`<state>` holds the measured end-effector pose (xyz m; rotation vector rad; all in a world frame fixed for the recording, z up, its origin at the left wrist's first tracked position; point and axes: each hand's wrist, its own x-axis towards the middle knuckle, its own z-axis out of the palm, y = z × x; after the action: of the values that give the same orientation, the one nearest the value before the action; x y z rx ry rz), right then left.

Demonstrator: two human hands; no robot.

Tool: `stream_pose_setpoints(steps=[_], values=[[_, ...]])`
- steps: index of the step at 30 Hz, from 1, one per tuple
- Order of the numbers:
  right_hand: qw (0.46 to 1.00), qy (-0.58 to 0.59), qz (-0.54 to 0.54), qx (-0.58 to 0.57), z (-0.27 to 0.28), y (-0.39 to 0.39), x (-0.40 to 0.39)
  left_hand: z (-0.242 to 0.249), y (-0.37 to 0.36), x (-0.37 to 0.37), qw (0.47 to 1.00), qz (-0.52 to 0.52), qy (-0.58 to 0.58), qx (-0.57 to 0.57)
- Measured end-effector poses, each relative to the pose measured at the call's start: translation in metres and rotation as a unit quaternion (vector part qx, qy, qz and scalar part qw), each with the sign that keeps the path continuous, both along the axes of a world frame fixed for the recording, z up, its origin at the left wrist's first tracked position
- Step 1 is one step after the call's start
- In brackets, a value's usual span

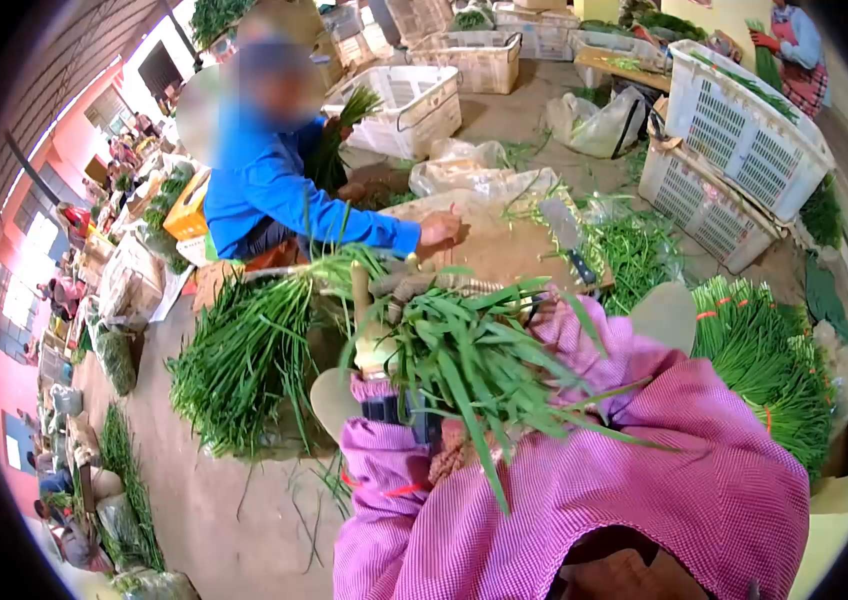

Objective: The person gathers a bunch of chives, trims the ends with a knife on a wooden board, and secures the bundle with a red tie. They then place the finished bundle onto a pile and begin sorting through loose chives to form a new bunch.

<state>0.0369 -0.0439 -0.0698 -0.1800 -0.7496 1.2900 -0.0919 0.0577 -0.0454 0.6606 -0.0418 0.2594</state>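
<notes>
My left hand point(374, 345), in a pale glove, is closed around a bunch of long flat green leaves point(474, 345) that look like garlic chives. Its leaves droop over my lap and the pink checked garment point(624, 480). My right sleeve point(574, 325) reaches in from the other side. Leaves cover most of my right hand, so its grip cannot be made out. Just beyond is a low board point(504, 245) with a cleaver point(564, 225) and a dark-handled knife point(581, 265) at its right. A heap of loose chives point(244, 350) hangs left of my hands.
Opposite sits a person in a blue jacket point(284, 200), one hand on the board, the other near greens. Banded chive bundles point(764, 360) stand at my right. White crates point(744, 130) rise behind them; another crate point(394, 105) stands at the back. Other people and greens line the left wall.
</notes>
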Motion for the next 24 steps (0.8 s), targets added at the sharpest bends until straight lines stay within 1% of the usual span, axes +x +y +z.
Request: stream_pose_setpoints(steps=[2,4,6,8,9,10,12,13,14,15,16,17,19,20,21,22,23,24], values=[[0.999,-0.040,-0.005,-0.019,-0.002,0.022,0.000,0.022,0.005,0.003,0.997,0.018,0.042,0.061],[0.993,-0.104,-0.032,-0.036,-0.003,0.045,0.006,0.025,0.019,0.008,0.989,-0.094,0.099,-0.062],[0.970,-0.215,-0.105,-0.045,-0.014,0.066,0.018,-0.041,0.066,0.018,1.000,-0.009,0.023,0.007],[0.929,-0.321,-0.176,-0.052,-0.022,0.077,0.021,-0.028,0.074,0.006,0.999,0.033,0.008,0.026],[0.912,-0.350,-0.197,-0.078,-0.024,0.064,0.030,0.016,0.064,-0.006,0.999,0.032,0.027,0.008],[0.894,-0.378,-0.216,-0.105,-0.025,0.051,0.039,0.040,0.055,-0.018,0.990,0.139,0.029,0.025],[0.892,-0.305,-0.228,-0.243,0.021,-0.040,0.034,0.046,0.085,-0.024,0.958,0.271,0.086,-0.046],[0.904,-0.246,-0.199,-0.288,0.049,-0.074,0.019,0.037,0.120,-0.033,0.987,0.158,0.037,0.005],[0.909,-0.182,-0.173,-0.332,0.077,-0.108,0.004,0.041,0.121,-0.037,0.970,0.238,0.043,-0.006],[0.926,-0.139,-0.109,-0.335,0.081,-0.125,0.006,0.048,0.121,-0.044,0.947,0.317,0.048,-0.017],[0.909,-0.199,-0.069,-0.360,0.086,-0.134,0.004,0.057,0.121,-0.055,0.948,0.303,0.023,0.090],[0.856,-0.295,-0.073,-0.418,0.116,-0.141,-0.019,0.056,0.139,-0.056,0.960,0.274,0.051,-0.010],[0.851,-0.392,0.046,-0.345,0.062,-0.129,-0.020,0.058,0.151,-0.058,0.950,0.306,0.052,-0.016],[0.816,-0.433,0.005,-0.384,0.083,-0.133,-0.045,0.059,0.151,-0.058,0.950,0.307,0.053,-0.013],[0.774,-0.470,-0.036,-0.422,0.106,-0.136,-0.066,0.059,0.150,-0.058,0.948,0.318,0.027,0.002],[0.725,-0.533,-0.019,-0.436,0.077,-0.131,-0.062,0.058,0.149,-0.059,0.944,0.329,0.001,0.015],[0.830,-0.529,-0.176,-0.038,0.074,-0.122,-0.059,0.057,0.150,-0.061,0.943,0.332,0.000,0.017],[0.811,-0.537,-0.161,-0.169,0.074,-0.130,-0.062,0.056,0.150,-0.066,0.934,0.356,0.010,0.030]])
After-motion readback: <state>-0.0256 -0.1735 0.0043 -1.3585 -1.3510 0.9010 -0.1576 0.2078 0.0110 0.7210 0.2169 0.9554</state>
